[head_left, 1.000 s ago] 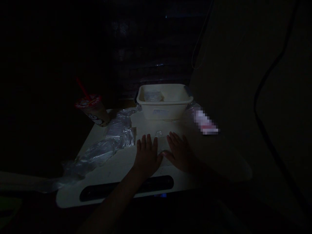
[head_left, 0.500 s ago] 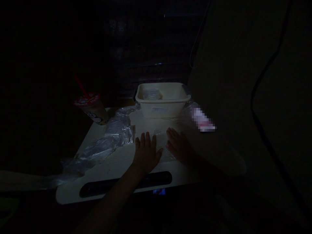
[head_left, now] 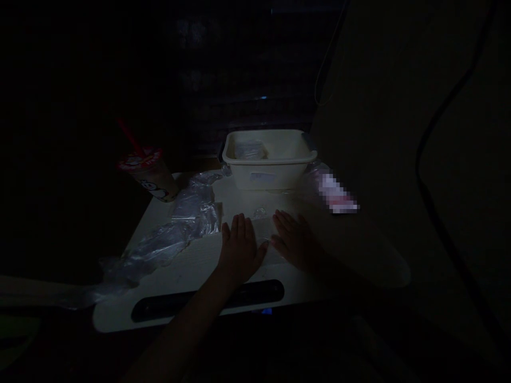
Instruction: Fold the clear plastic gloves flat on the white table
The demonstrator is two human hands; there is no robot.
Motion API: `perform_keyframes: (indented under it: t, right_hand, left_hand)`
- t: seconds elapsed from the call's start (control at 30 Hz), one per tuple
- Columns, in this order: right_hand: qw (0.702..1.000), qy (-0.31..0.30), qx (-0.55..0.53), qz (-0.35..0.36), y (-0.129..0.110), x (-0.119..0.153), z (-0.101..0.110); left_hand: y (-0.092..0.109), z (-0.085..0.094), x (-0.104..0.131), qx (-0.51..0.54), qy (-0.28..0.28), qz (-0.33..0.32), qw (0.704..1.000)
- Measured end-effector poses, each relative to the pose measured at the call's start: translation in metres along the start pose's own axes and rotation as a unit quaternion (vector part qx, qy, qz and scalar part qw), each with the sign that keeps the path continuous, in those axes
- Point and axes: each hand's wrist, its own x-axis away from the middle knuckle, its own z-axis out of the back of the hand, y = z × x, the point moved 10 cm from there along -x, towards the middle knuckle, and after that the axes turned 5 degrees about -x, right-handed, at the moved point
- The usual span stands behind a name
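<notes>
My left hand [head_left: 240, 252] lies palm down and flat near the middle of the white table [head_left: 199, 268], fingers stretched forward. Close to its right, my right hand [head_left: 297, 242] also rests flat with its fingers extended. Between and partly under them is a thin, clear plastic piece [head_left: 262, 229], perhaps a small bag; its edges are hard to make out in the dark. Crumpled clear plastic wrapping [head_left: 186, 213] runs along the left of my left hand. Beyond both hands stands a cream plastic basin [head_left: 271, 175] with packets in clear plastic [head_left: 249, 150] inside it.
A drink cup [head_left: 154, 178] with a red lid and red straw stands at the back left. At the back right lies a blurred pink and white packet [head_left: 339, 196]. A dark slot [head_left: 259, 291] runs along the table's front edge. A black cable [head_left: 423, 175] hangs at right.
My thumbs have come slightly closer together over the clear plastic, and a bright crinkle now shows at its far edge. The view has shifted slightly.
</notes>
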Motion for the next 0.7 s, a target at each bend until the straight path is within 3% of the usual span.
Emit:
perform_keyframes:
  t: [0.13,0.23,0.4,0.53,0.7]
  right_hand:
    - [0.993,0.044,-0.103,-0.033,0.021,-0.002,0.001]
    - [0.964,0.077,-0.236,-0.093,0.043,0.0,0.004]
    - [0.921,0.075,-0.358,-0.136,0.049,0.004,0.006]
    - [0.909,0.082,-0.383,-0.143,0.05,0.004,0.006]
    - [0.902,0.092,-0.397,-0.143,0.052,0.003,0.006]
  left_hand:
    - [-0.006,0.011,0.0,0.042,0.034,-0.002,0.999]
    - [-0.006,0.031,0.007,0.098,0.073,-0.031,0.992]
    - [0.041,0.054,0.036,0.137,0.11,-0.199,0.964]
    - [0.063,0.05,0.042,0.099,0.096,-0.217,0.966]
    - [0.065,0.042,0.031,0.074,0.053,-0.193,0.977]
